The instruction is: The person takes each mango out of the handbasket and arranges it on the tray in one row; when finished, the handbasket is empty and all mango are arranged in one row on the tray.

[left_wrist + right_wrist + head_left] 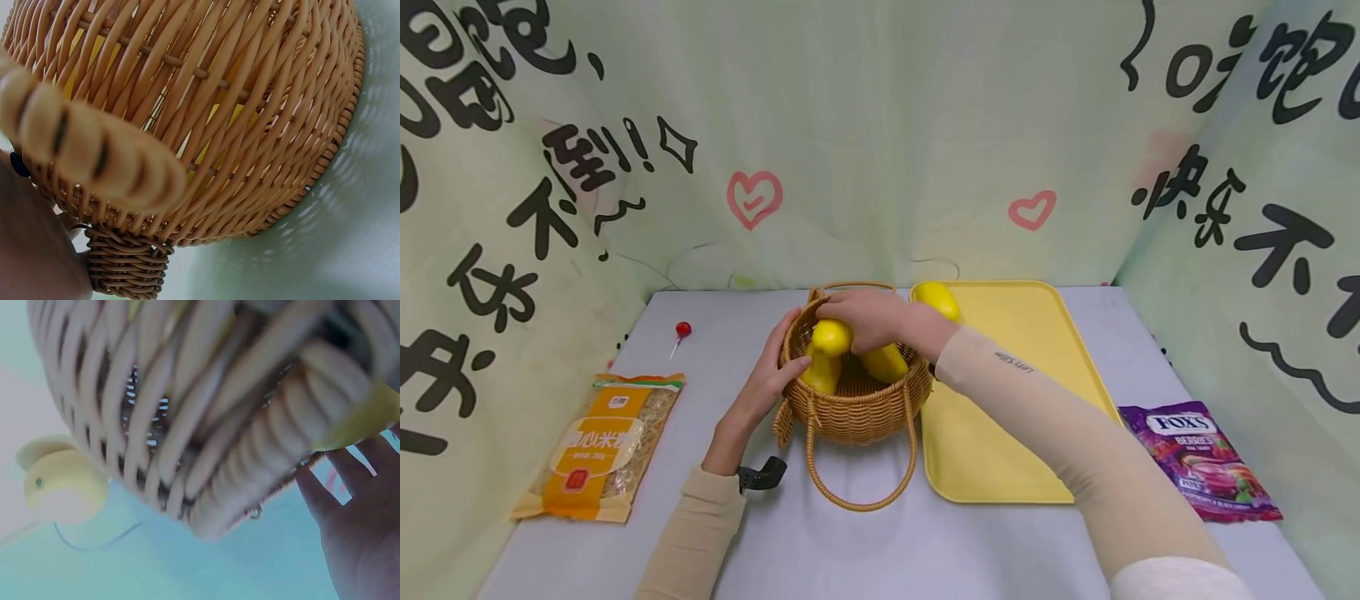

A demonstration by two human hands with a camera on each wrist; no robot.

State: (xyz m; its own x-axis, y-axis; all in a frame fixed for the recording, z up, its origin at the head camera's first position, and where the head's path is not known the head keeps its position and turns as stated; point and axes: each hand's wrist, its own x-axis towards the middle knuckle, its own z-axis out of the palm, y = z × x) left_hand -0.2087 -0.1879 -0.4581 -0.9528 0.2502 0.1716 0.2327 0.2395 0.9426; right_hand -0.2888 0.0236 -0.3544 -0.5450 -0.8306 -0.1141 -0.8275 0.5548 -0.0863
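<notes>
A brown wicker basket with looped handles stands mid-table, holding several smooth yellow fruits whose exact kind I cannot tell. My left hand grips the basket's left side, its thumb over the rim. The left wrist view shows the basket's weave close up, yellow showing through the gaps. Reaching in over the rim from the right, my right hand holds a yellow fruit near the top; its fingertips are partly hidden. Another yellow fruit lies lower inside. One more yellow fruit rests at the tray's back left corner.
Right of the basket lies a yellow tray, partly beneath my right forearm. A purple candy bag lies at the right edge. On the left are an orange-labelled snack bag and a red lollipop. Printed cloth walls enclose the table.
</notes>
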